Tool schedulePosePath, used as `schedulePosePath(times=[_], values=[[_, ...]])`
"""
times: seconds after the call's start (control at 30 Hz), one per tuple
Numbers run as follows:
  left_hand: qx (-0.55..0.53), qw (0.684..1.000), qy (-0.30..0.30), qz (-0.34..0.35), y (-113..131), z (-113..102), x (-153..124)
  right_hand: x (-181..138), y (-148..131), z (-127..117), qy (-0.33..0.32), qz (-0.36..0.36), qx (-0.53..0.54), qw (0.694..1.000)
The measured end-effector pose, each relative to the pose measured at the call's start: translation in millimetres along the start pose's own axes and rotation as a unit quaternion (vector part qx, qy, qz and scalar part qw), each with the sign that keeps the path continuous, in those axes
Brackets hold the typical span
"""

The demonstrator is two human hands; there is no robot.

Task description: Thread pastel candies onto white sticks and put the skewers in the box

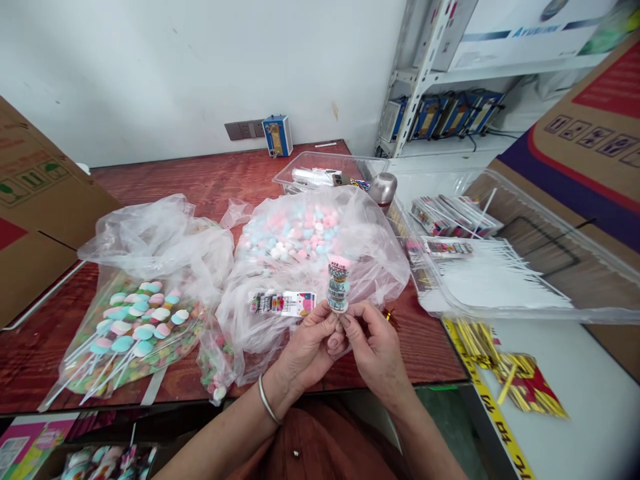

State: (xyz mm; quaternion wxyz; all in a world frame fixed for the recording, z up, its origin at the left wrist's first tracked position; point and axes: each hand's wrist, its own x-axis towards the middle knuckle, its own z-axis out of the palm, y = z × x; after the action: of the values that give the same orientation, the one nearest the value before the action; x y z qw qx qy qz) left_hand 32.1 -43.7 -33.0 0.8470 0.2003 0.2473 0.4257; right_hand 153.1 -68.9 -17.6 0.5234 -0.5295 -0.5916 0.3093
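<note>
The wrapped lollipop [339, 285], upright above the table's near edge before the bag of loose candies [300, 237], is pinched at its neck by left hand [311, 339] and right hand [371, 341]; I judge the wrapper wants gathering snug there, fingers low, stick kept vertical.

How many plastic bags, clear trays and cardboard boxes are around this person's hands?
Plastic bags: 2
Clear trays: 2
Cardboard boxes: 2
Total: 6
Both the left hand and the right hand pinch one wrapped candy.
</note>
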Motion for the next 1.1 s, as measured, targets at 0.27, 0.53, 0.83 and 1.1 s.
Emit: schedulePosePath(times=[0.27,0.53,0.83,1.1], values=[[0.495,0.839,-0.155,0.165,53,-2,-12,-1,-10,-25,-0.13,-0.01,-0.04,0.991],[0.723,0.641,-0.055,0.252,49,16,-24,-13,-26,-21,-0.084,0.044,0.057,0.994],[0.677,0.673,-0.111,0.277,45,0,-24,-15,-12,-17,-0.048,0.265,0.411,0.871],[0.576,0.772,-0.196,0.184,51,26,-41,-35,19,-5,-0.048,0.258,0.271,0.926]])
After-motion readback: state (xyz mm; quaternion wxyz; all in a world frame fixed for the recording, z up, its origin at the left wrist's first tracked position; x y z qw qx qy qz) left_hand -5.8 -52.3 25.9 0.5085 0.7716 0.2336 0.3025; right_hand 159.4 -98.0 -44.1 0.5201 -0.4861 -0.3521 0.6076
